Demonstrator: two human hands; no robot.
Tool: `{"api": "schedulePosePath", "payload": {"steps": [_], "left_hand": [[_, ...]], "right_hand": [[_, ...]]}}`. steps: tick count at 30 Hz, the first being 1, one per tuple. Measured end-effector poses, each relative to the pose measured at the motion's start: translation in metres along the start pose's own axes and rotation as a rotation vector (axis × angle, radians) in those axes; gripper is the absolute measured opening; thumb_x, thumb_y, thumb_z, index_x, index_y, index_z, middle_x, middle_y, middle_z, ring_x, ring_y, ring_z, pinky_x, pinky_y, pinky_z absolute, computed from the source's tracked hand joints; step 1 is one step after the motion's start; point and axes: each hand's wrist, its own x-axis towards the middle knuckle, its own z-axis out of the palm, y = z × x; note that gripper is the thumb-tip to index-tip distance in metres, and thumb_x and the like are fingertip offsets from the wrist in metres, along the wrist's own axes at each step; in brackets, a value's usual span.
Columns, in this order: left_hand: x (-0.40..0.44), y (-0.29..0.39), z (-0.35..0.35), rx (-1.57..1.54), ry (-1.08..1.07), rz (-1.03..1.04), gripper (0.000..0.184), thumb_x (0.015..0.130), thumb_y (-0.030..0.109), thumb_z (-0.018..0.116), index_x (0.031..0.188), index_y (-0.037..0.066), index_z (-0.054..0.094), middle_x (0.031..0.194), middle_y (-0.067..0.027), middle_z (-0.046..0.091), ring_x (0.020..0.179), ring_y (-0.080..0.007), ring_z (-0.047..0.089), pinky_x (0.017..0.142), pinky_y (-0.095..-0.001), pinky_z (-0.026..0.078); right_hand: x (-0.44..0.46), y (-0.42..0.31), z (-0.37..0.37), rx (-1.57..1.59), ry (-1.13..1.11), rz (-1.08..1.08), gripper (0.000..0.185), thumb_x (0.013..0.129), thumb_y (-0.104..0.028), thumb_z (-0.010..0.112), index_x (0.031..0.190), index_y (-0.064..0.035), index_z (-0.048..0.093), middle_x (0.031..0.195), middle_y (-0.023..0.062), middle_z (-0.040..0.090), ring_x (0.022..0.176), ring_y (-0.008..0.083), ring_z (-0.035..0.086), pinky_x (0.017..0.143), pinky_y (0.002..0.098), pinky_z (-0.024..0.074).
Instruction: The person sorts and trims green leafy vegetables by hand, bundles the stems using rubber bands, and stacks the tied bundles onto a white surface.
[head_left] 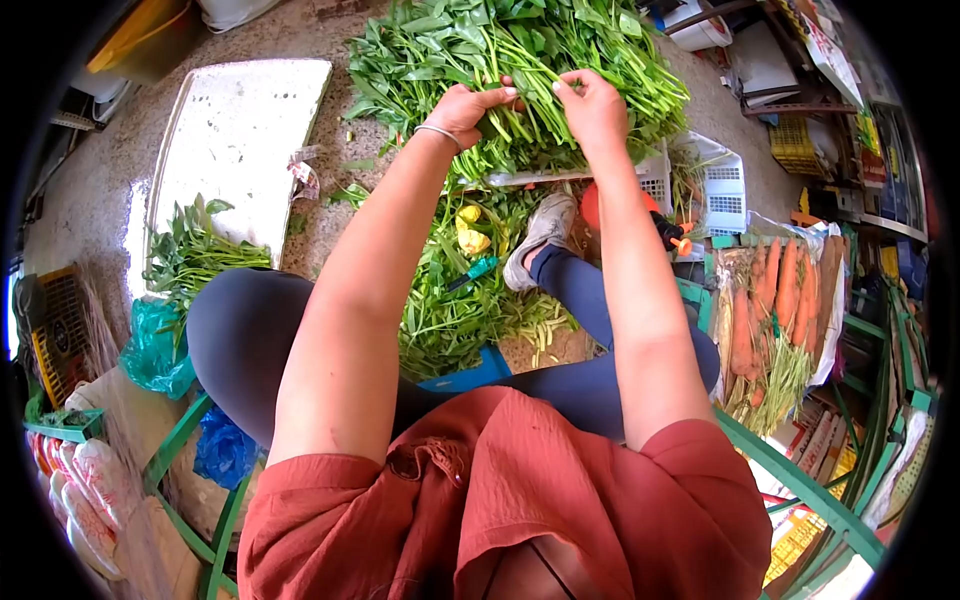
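Note:
A large heap of long-stemmed leafy greens [430,60], resembling water spinach, lies in front of me on a white crate [655,172]. At the heap's near side, my left hand [467,112] is closed with thumb and fingers around some stems. My right hand [594,108] pinches stems a little to the right, its fingertips partly hidden by the greens. Between my legs lies a lower pile of loose greens [440,320]. A yellow item [471,230] and a teal-handled tool [480,270] rest on that pile.
On the left, a white board [240,130] bears a smaller bunch of greens [200,245] near a teal plastic bag [158,345]. Carrots [785,290] lie at the right beside a green metal frame [800,490]. My shoe [540,235] is beside the lower pile.

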Motion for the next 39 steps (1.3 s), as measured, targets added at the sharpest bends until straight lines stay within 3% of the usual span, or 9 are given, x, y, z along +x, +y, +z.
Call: {"api": "schedulePosePath", "payload": {"steps": [6, 9, 18, 22, 24, 29, 32, 36, 39], "left_hand": [[0.002, 0.0, 0.003, 0.046, 0.016, 0.047, 0.015, 0.076, 0.001, 0.059, 0.091, 0.0, 0.057, 0.081, -0.0114, 0.06, 0.077, -0.0228, 0.062, 0.066, -0.0354, 0.053], [0.003, -0.001, 0.003, 0.056, 0.009, 0.049, 0.015, 0.076, 0.001, 0.058, 0.091, 0.001, 0.058, 0.082, -0.0108, 0.06, 0.077, -0.0223, 0.062, 0.066, -0.0359, 0.053], [0.007, -0.003, 0.002, 0.059, 0.011, 0.079, 0.01, 0.077, 0.001, 0.056, 0.087, 0.004, 0.057, 0.084, -0.0062, 0.059, 0.08, -0.0231, 0.062, 0.069, -0.0377, 0.052], [0.007, -0.002, 0.005, 0.03, 0.022, 0.057, 0.011, 0.078, 0.001, 0.057, 0.089, 0.004, 0.056, 0.086, -0.0063, 0.059, 0.081, -0.0235, 0.062, 0.071, -0.0394, 0.052], [0.006, -0.001, 0.007, -0.026, 0.07, 0.036, 0.013, 0.078, 0.004, 0.059, 0.091, 0.001, 0.055, 0.085, -0.0079, 0.059, 0.081, -0.0244, 0.062, 0.071, -0.0405, 0.052], [0.019, -0.004, -0.001, 0.08, 0.183, -0.002, 0.052, 0.068, 0.034, 0.073, 0.092, -0.007, 0.053, 0.085, -0.0122, 0.059, 0.075, -0.0217, 0.059, 0.066, -0.0347, 0.049], [0.009, -0.001, 0.013, 0.192, 0.225, 0.054, 0.052, 0.066, 0.03, 0.075, 0.09, -0.01, 0.053, 0.083, -0.0143, 0.059, 0.073, -0.021, 0.059, 0.064, -0.0343, 0.049], [0.009, -0.003, 0.012, 0.203, 0.252, 0.11, 0.028, 0.07, 0.011, 0.07, 0.082, -0.009, 0.055, 0.075, -0.0135, 0.061, 0.066, -0.0209, 0.061, 0.059, -0.0352, 0.052], [0.002, 0.002, 0.005, 0.026, 0.168, 0.113, 0.017, 0.073, 0.007, 0.065, 0.082, -0.005, 0.058, 0.076, -0.0104, 0.061, 0.065, -0.0203, 0.061, 0.061, -0.0359, 0.053]], "right_hand": [[-0.006, -0.004, -0.007, -0.144, 0.2, -0.138, 0.024, 0.072, -0.031, 0.065, 0.093, -0.0197, 0.063, 0.1, 0.0042, 0.058, 0.088, 0.0233, 0.056, 0.072, 0.0346, 0.0435], [-0.013, -0.015, -0.011, -0.304, 0.248, -0.701, 0.025, 0.066, -0.019, 0.068, 0.09, -0.0227, 0.063, 0.086, 0.0001, 0.048, 0.084, 0.0197, 0.047, 0.072, 0.0345, 0.035], [0.005, -0.005, -0.001, -0.556, 0.051, -0.783, 0.025, 0.069, -0.016, 0.062, 0.093, -0.0227, 0.063, 0.08, 0.0024, 0.049, 0.083, 0.0203, 0.05, 0.072, 0.0353, 0.0386], [0.003, 0.001, -0.002, -0.451, 0.098, -0.836, 0.018, 0.069, -0.014, 0.061, 0.087, -0.0164, 0.06, 0.08, 0.0047, 0.048, 0.074, 0.0204, 0.053, 0.062, 0.0341, 0.0449], [-0.01, -0.002, -0.005, -0.311, 0.125, -0.696, 0.014, 0.071, -0.014, 0.062, 0.084, -0.0163, 0.06, 0.081, 0.0039, 0.048, 0.076, 0.0208, 0.054, 0.061, 0.0345, 0.0449], [-0.057, -0.008, 0.005, -0.238, 0.292, -0.823, 0.009, 0.076, -0.011, 0.058, 0.084, -0.0151, 0.058, 0.098, -0.0005, 0.052, 0.077, 0.015, 0.054, 0.06, 0.0268, 0.0469], [-0.069, -0.004, 0.019, -0.111, 0.211, -0.788, 0.02, 0.07, -0.003, 0.059, 0.088, -0.0116, 0.057, 0.092, 0.0016, 0.059, 0.08, 0.0198, 0.057, 0.069, 0.0291, 0.0466], [-0.077, -0.011, 0.024, 0.011, 0.163, -0.764, 0.017, 0.07, 0.0, 0.057, 0.085, -0.0091, 0.055, 0.08, 0.0049, 0.058, 0.074, 0.0228, 0.055, 0.067, 0.031, 0.0447], [-0.097, -0.011, 0.027, 0.073, 0.151, -0.741, 0.011, 0.076, 0.0, 0.046, 0.084, -0.0063, 0.049, 0.073, 0.0084, 0.053, 0.067, 0.0244, 0.051, 0.068, 0.033, 0.0421]]}}
